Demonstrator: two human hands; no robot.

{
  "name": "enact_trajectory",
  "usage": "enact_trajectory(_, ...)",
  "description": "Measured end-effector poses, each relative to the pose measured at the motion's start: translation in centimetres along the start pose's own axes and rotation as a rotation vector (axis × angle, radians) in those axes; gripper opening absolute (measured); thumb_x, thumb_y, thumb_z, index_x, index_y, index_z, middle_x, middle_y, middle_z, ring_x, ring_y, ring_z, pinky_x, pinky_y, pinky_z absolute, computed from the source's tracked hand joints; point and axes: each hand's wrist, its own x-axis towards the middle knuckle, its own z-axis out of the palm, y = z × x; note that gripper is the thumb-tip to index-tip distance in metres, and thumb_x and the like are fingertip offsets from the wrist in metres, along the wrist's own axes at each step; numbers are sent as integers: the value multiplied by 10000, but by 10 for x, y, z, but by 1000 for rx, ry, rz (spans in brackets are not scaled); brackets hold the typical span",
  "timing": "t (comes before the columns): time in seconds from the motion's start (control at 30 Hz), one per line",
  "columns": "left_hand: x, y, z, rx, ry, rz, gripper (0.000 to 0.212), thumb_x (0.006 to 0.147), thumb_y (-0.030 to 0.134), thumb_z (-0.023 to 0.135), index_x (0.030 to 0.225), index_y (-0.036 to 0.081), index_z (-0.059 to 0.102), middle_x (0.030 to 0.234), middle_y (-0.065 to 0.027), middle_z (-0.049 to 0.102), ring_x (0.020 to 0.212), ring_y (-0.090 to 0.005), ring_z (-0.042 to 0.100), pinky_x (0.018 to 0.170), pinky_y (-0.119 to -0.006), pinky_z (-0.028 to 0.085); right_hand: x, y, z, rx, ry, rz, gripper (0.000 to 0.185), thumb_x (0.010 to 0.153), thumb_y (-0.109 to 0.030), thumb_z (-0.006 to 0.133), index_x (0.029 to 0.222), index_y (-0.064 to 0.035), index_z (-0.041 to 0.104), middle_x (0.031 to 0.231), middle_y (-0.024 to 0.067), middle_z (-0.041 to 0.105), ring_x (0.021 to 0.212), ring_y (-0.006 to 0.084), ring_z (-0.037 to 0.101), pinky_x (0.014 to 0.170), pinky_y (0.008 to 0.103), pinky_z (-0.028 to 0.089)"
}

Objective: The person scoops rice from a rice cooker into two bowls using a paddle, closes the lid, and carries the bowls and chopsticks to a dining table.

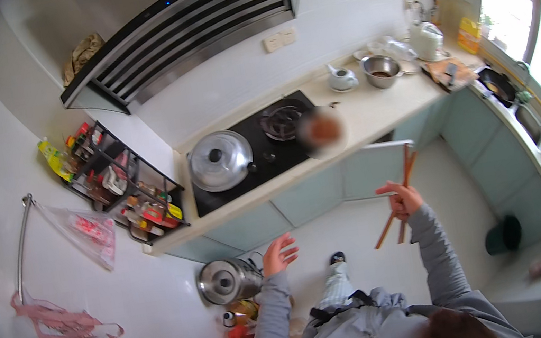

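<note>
My right hand (403,199) grips a pair of brown chopsticks (411,168), with its index finger stretched out to the left. Empty and with its fingers apart, my left hand (279,255) hangs in front of the counter, above a round steel pot (224,281) on the floor. Before me is a black gas hob (259,156). A lidded metal pan (221,160) covers its left burner, while the right burner (282,121) bears nothing. A blurred dish with reddish contents (322,129) is at the hob's right edge.
A pulled-out drawer (388,145) juts from the cabinets near the chopsticks. Along the counter are a white teapot (342,77), a steel bowl (381,71) and a cutting board (450,74). A spice rack (133,181) stands left; a green bin (503,235) is on the floor at right.
</note>
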Motion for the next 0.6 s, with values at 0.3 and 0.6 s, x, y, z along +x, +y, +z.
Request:
enact_trajectory(0.3,163,344,102,992,405,1419,476,825,126,512,1277,73,373,1052,-133,507,885,-230,517,760,-318,419,171,-8,-85,202,42,96,395,853,-422,443,833,-55,589,374,-32,257,283,90,197,283,246,150)
enact_trajectory(0.6,244,483,153,1501,1214,1556,520,771,183,546,1266,270,414,1279,-152,266,1101,-336,266,928,-454,207,330,-72,-102,227,20,135,350,836,-416,458,836,-81,558,409,-59,268,312,65,177,306,223,130)
